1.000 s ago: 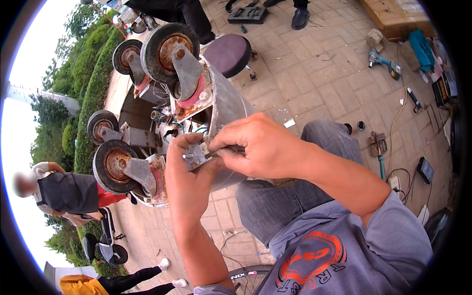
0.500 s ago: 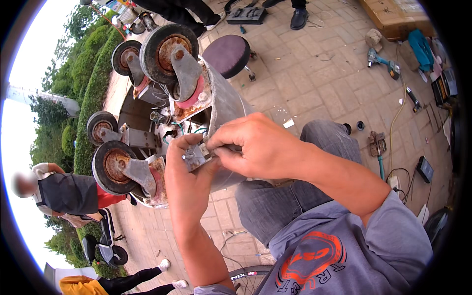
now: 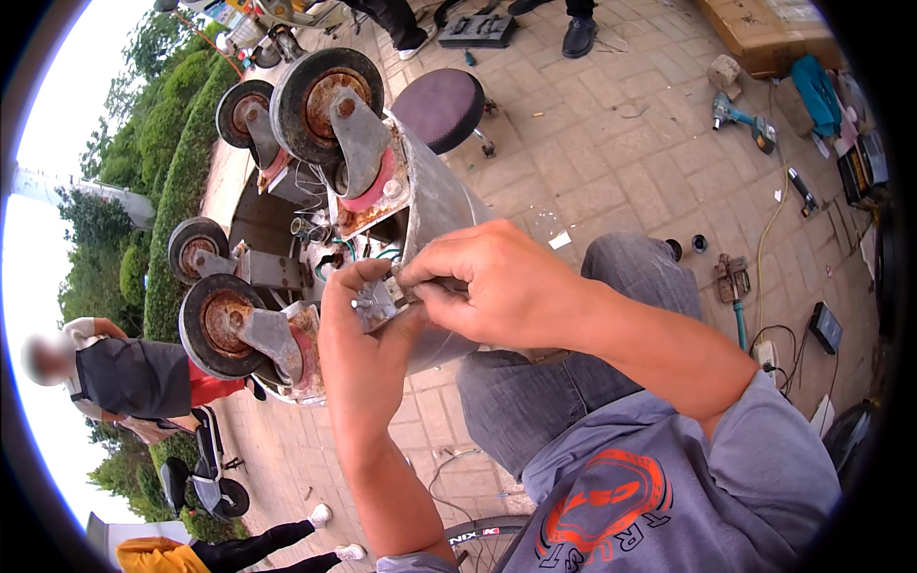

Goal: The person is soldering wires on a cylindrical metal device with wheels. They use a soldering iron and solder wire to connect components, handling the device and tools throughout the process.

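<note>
In front of the upturned metal drum (image 3: 441,205), my two hands meet around a small silvery metal part (image 3: 379,302) with a stubby post on one side. My left hand (image 3: 358,334) pinches it between thumb and fingers. From the other side, the bent fingers of my right hand (image 3: 506,286) press together at its edge; whether they grip the part itself or something smaller is hidden. Rusty caster wheels, such as the near one (image 3: 225,325) and the upper one (image 3: 328,107), stick out from the drum. Loose wires (image 3: 346,250) show inside the drum, just beyond my fingers.
A round purple stool (image 3: 439,110) stands behind the drum. On the paved ground to the right lie a cordless power tool (image 3: 745,122), a clamp-like tool (image 3: 734,282), a dark device (image 3: 825,329) and cables. A cardboard box (image 3: 774,33) sits far right. Other people stand around, including one in an apron (image 3: 134,377).
Both hands stay in nearly the same place. The small metal part has tilted slightly between my fingers. At the top, a person's dark-clad legs have shifted to the right.
</note>
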`<state>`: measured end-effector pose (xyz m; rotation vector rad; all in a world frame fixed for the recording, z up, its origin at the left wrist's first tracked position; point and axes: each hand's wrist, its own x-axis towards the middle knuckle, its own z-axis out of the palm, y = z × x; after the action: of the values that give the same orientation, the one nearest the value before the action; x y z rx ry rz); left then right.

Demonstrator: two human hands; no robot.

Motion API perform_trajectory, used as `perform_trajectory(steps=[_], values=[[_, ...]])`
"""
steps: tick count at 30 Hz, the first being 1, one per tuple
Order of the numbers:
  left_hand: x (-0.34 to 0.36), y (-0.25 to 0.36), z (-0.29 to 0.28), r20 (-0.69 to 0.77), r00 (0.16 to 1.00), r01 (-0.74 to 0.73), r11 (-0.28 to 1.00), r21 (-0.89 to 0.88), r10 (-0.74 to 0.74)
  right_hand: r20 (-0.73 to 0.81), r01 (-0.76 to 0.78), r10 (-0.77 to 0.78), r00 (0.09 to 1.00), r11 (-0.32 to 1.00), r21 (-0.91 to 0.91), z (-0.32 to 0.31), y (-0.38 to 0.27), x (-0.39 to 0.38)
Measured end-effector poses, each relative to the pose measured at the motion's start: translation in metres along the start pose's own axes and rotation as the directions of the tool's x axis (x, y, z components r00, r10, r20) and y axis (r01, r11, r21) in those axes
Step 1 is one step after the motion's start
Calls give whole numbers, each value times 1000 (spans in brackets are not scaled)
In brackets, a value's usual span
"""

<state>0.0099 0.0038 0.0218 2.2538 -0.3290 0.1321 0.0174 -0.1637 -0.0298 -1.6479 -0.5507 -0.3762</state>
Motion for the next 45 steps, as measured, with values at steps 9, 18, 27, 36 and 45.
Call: perform_trajectory(steps=[9, 18, 27, 36, 45], values=[[1, -4, -1, 15, 998, -65, 997, 44, 65, 4, -4, 4, 1000, 1000, 18, 0, 1, -1], [0, -4, -1, 17, 999, -31, 999, 16, 31, 18, -40, 39, 999, 997, 62, -3, -2, 0], [0, -1, -1, 7, 1000, -2, 1000, 0, 2, -19, -112, 115, 993, 988, 105, 2, -1, -1], [0, -3, 1, 2, 1000, -23, 998, -59, 23, -10, -66, 67, 998, 995, 74, -1, -3, -1], [1, -10, -1, 11, 995, -97, 995, 21, 97, -27, -47, 49, 998, 996, 75, 2, -2, -1]])
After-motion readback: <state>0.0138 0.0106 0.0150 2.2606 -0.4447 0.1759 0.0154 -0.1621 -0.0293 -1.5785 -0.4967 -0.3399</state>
